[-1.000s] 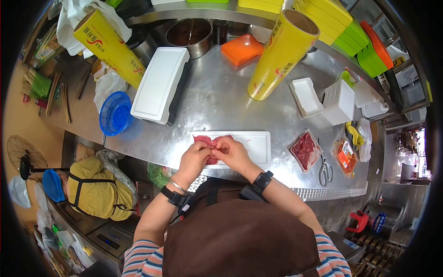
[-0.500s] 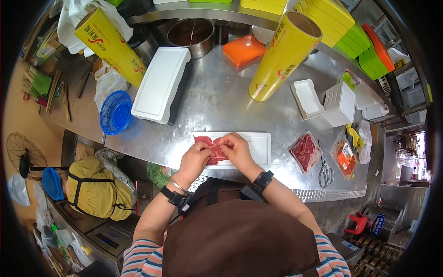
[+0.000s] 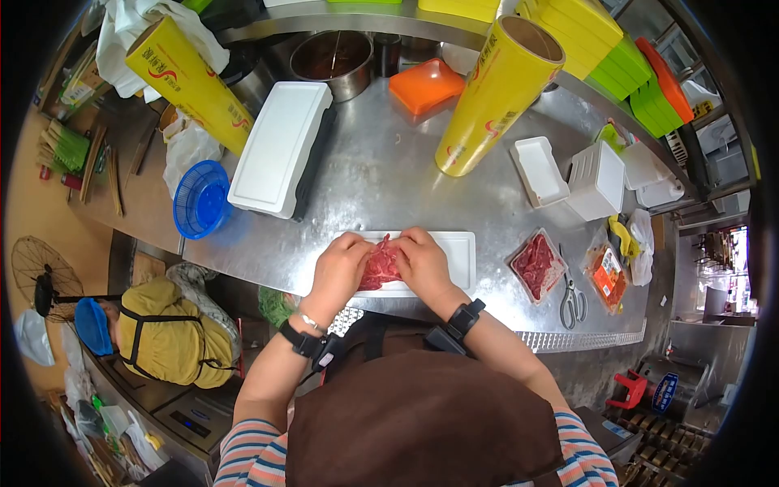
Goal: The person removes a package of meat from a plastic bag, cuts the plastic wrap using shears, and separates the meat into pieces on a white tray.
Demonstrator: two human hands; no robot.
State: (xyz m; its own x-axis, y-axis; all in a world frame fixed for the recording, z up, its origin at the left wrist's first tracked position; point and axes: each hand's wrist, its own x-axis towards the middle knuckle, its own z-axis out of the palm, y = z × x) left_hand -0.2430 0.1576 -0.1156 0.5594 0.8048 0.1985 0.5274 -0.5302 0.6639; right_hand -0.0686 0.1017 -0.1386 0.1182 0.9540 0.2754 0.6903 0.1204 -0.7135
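Note:
Thin red slices of meat lie on the left half of a white rectangular tray near the table's front edge. At the left side of the meat, my left hand is closed, its bent fingertips on the meat's edge. Across from it, my right hand pinches the upper right part of the meat. A narrow piece of it stands up between my fingertips. To the right of the tray sits a clear pack of red meat, with scissors beside it.
Two yellow cling film rolls stand farther back. A white-lidded box and a blue basket are at left, white trays and an orange-labelled pack at right. A person in a yellow top is at far left.
My left hand has shifted slightly left and up along the meat. My right hand has turned a little, and the meat between them looks more bunched, with its top edge raised.

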